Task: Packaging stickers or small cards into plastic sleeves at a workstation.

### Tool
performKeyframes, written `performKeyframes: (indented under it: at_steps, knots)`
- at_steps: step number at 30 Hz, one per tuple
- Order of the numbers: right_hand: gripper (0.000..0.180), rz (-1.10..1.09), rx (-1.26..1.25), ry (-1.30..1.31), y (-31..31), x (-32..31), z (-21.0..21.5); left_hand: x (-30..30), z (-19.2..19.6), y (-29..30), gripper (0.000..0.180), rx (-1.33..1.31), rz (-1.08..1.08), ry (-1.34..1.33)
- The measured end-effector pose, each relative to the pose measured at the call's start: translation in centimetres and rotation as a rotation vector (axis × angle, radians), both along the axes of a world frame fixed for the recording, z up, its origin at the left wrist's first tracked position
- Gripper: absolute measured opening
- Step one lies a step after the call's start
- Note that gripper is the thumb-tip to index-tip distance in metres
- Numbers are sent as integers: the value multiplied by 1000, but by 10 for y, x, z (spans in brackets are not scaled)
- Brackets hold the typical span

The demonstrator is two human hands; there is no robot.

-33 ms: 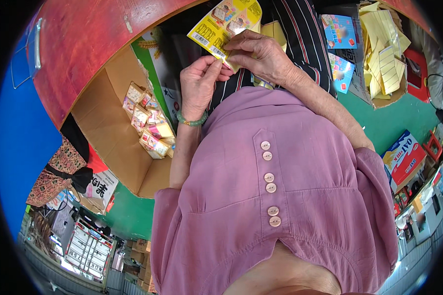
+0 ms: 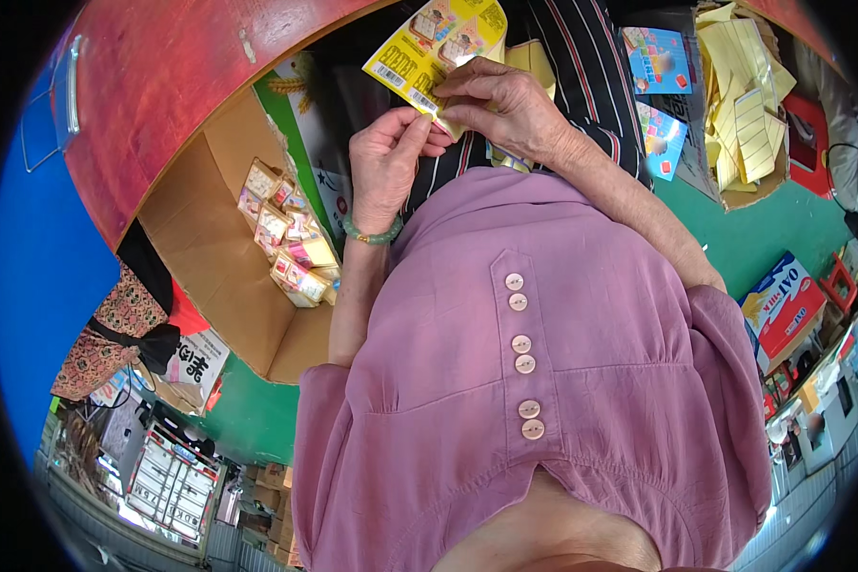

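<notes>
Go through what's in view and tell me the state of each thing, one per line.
Yellow printed card: pinched at its lower edge by both hands.
Left hand: fingers shut on the card.
Right hand: fingers shut on the card.
Cardboard box: open, small packets inside.
Box of yellow sheets: open, piled full.

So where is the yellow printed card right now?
In the head view the yellow printed card sits top centre, pinched at its lower edge by the left hand and right hand, above the open cardboard box.
</notes>
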State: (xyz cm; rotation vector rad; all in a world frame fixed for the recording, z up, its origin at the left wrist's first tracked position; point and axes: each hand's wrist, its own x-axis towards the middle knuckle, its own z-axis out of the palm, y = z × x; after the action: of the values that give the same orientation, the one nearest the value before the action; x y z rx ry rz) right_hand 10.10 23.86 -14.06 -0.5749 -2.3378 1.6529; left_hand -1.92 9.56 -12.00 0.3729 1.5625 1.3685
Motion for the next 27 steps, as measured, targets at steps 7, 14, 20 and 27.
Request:
performKeyframes:
  at_steps: [7,14,20,27]
  knots:
    - [22,5,-13,5,1,3,6,8,6,3,15,15,-25,125]
    - [19,19,15,84,2,7,2,20,14,10,13,-32,10,272]
    - [17,52,14,110,3,12,4,26,13,10,10,-42,0,403]
    - [16,60,77,165,3,15,3,32,17,12,9,-47,-7,504]
